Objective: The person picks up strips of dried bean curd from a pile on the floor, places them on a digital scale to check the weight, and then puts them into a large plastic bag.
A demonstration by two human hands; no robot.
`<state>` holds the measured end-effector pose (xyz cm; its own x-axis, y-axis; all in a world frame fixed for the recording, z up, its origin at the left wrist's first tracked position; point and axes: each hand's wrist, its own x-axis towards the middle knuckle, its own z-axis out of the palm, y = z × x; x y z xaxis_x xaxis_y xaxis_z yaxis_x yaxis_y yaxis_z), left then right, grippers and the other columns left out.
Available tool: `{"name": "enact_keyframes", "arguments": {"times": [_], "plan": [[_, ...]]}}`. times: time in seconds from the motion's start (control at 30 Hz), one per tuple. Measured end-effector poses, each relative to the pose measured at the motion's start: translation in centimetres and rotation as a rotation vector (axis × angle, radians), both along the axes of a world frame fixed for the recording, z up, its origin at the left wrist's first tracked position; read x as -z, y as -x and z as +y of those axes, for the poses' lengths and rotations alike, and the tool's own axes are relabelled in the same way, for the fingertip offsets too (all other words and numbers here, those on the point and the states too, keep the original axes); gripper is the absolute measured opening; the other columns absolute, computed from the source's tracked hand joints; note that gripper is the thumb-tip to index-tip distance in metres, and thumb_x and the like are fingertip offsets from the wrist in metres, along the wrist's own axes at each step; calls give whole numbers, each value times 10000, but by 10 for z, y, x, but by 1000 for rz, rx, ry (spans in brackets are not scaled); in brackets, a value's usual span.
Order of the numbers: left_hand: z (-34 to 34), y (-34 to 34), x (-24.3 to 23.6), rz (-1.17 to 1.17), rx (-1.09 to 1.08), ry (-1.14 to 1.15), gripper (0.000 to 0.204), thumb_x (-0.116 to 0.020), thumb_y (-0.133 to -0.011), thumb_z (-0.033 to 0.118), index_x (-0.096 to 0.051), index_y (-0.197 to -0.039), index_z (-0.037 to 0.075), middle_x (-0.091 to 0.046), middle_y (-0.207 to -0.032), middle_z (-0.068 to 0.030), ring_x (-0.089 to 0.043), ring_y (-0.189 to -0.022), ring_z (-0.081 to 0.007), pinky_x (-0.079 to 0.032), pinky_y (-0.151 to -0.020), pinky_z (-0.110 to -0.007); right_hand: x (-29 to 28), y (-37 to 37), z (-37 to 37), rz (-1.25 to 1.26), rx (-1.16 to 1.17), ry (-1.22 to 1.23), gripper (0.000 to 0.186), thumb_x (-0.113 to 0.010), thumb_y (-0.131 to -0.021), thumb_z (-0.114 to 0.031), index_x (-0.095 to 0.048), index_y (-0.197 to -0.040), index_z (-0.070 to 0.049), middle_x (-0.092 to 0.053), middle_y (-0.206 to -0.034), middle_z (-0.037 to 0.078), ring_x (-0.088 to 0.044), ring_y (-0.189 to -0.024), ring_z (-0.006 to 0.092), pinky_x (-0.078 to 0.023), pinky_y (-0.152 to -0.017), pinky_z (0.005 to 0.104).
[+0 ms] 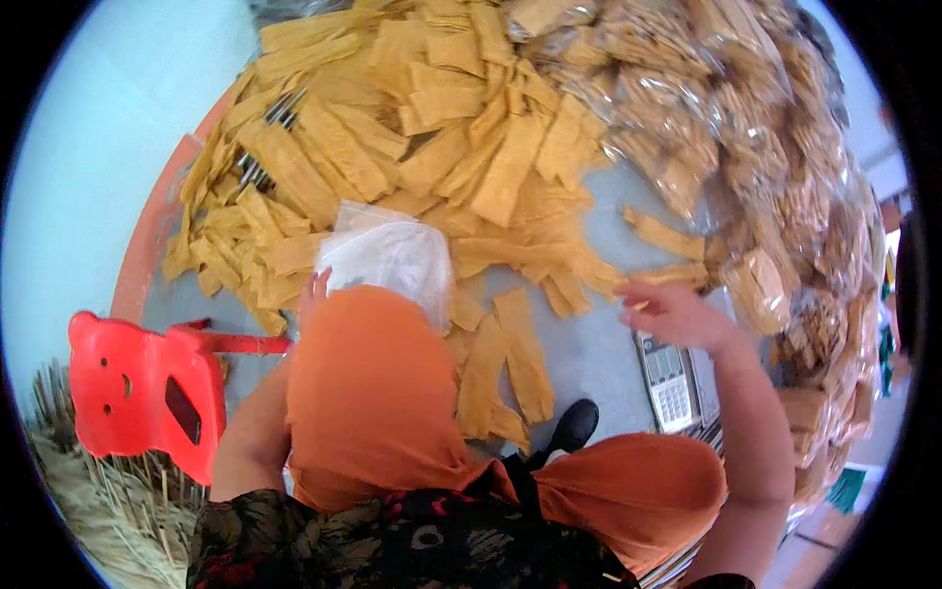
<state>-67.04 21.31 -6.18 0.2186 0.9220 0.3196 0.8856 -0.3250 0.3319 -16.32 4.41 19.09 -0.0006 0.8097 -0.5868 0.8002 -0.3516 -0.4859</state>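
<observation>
My left hand (pixel 315 289) shows only partly past my orange-clad knee, its fingers stretched up beside a stack of white plastic bags (pixel 417 257). The bags lie just beyond that knee. On the right, my right hand (pixel 675 312) is held over the top of a digital scale (pixel 670 388), thumb and fingers apart. A small yellow spot shows between those fingers; whether it is a held piece or the background I cannot make out. Flat yellow dried strips (pixel 510 162), like dried bean curd sheets, are heaped in front of me. A few loose strips (pixel 525 358) lie between my legs.
Filled clear bags (pixel 667 118) of the strips are piled high along the right and far right. At left stands a red plastic chair (pixel 113 388) with a dark phone (pixel 183 410) on its seat. Thin sticks (pixel 147 496) stand behind it. My black shoe (pixel 576 425) rests on the grey floor.
</observation>
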Motion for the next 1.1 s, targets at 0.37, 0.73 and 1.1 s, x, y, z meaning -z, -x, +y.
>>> {"name": "enact_keyframes", "arguments": {"times": [0.37, 0.73, 1.1], "plan": [[89, -58, -36, -170, 28, 353, 332, -673, -807, 255, -621, -1100, 107, -577, -950, -151, -606, -748, -280, -480, -707, -371, 117, 140, 96, 93, -162, -14, 480, -614, -840, -297, -527, -1253, -68, -619, -1145, 165, -613, -1030, 281, -481, -877, 357], [59, -78, -225, -228, 508, 192, 131, -675, -815, 156, -632, -833, 34, -533, -762, -73, -558, -719, -203, -443, -630, -305, 109, 195, 167, 253, -32, -634, 438, -637, -810, -265, -546, -1194, -75, -619, -1091, 169, -589, -974, 343, -472, -864, 403], [26, -55, -282, -379, 386, 12, 107, -668, -815, 143, -624, -883, 74, -572, -792, -76, -601, -687, -198, -484, -612, -297, 28, 243, 173, 639, 272, -742, 597, -668, -814, -173, -366, -1322, -88, -586, -1100, 185, -629, -925, 245, -517, -772, 362]]}}
